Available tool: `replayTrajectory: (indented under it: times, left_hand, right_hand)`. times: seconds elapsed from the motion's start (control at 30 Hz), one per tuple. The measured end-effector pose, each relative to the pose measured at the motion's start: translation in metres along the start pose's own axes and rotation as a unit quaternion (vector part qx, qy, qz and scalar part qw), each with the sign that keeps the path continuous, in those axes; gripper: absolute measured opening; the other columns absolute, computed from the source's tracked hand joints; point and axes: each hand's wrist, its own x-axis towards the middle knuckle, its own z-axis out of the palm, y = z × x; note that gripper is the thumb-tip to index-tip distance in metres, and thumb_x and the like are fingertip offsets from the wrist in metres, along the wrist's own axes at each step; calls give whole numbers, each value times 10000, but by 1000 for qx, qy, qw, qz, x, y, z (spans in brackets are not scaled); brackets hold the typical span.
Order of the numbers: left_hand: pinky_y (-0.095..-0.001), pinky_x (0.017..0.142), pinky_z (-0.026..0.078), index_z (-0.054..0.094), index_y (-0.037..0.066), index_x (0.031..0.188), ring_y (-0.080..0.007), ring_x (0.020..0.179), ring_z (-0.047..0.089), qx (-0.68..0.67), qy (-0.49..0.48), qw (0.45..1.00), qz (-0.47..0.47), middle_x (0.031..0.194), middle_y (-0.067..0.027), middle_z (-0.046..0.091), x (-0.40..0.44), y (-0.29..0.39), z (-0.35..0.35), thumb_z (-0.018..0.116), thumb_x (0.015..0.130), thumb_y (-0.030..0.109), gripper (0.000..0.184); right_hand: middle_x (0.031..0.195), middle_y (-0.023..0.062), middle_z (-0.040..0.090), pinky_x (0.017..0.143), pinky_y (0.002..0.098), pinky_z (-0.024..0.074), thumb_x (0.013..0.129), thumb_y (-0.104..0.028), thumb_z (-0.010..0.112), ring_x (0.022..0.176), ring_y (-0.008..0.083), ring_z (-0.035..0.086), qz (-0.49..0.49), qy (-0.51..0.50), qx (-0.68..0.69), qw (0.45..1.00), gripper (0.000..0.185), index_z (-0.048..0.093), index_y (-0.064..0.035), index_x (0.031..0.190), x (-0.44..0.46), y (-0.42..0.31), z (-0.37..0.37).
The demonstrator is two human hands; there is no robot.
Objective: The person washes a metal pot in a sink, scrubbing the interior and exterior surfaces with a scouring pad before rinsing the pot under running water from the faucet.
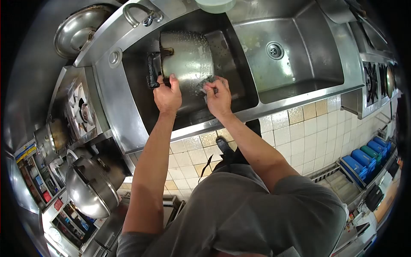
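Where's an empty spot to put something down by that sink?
Bare: the right basin around its drain, and the counter strip left of the left basin. Crowded: the left basin, with the pot, left hand, and right hand holding a scrubber.

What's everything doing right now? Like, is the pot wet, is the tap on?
Pot: tipped on its side in the left sink, wet with drops
Left hand: gripping the pot beside its black handle
Right hand: pressing a scrubber to the pot
Tap: no running water visible
Drain: no plug visible
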Motion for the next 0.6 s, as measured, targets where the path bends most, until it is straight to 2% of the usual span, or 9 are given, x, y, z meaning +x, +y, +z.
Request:
replayTrajectory:
  times: [0.07,0.17,0.2,0.23,0.3,0.37,0.47,0.53,0.6]
  left_hand:
    - [-524,753,545,654,-80,1116,-486,850,722,10,-37,998,-41,825,-308,709,-1,-1,-1,574,998,422,522]
    - [-547,781,539,659,-63,1101,-516,879,700,30,-32,998,-50,845,-309,712,-5,11,-7,565,993,417,500]
    - [-560,802,535,663,-51,1095,-526,896,691,31,-27,998,-48,861,-307,715,-4,9,-6,563,986,424,498]
    - [-565,822,565,637,-39,1268,-515,873,711,56,-40,996,-58,839,-306,720,-3,0,-4,549,973,520,639]
    - [-559,830,569,637,-49,1267,-512,882,713,28,-25,999,-39,845,-309,720,-3,-3,-2,534,975,545,671]
    - [-557,833,570,630,-51,1276,-511,890,714,32,-28,998,-47,857,-309,722,-1,-5,1,535,972,555,685]
    - [-554,839,571,620,-41,1294,-507,904,714,62,-49,995,-62,877,-305,727,-11,-4,-3,543,967,563,692]
    - [-552,841,572,617,-29,1304,-505,908,715,80,-36,994,-64,885,-302,729,4,0,-2,551,965,562,685]
    - [-558,823,575,623,-4,1283,-503,886,716,86,-23,994,-68,870,-292,731,-3,-4,-1,563,961,554,647]
  right_hand:
    - [932,191,681,800,528,502,976,-267,679,934,424,637,104,-56,-16,993,236,626,-69,858,11,4,-1]
    - [897,200,692,805,492,510,975,-309,673,902,425,647,158,-74,-4,985,287,634,-47,865,108,27,23]
    - [888,205,685,796,486,513,971,-313,680,887,422,653,142,-76,-1,987,298,637,-39,863,110,24,21]
    - [880,210,679,787,480,517,966,-317,688,873,420,660,124,-72,-1,990,309,641,-30,861,111,21,19]
    - [853,221,687,772,474,527,954,-310,703,835,415,678,90,20,-27,995,340,634,2,836,43,30,10]
    - [817,231,672,750,491,510,957,-309,702,808,417,666,180,-42,-36,982,370,619,15,800,-18,44,-8]
    - [810,234,658,753,496,493,961,-311,701,802,408,657,208,-91,-112,967,377,614,13,787,27,63,4]
    - [814,246,654,749,498,488,965,-307,702,792,407,659,175,14,-21,984,348,644,-1,811,82,76,39]
    - [840,191,688,771,474,506,981,-299,691,798,387,663,156,127,8,979,303,703,-19,866,127,63,58]
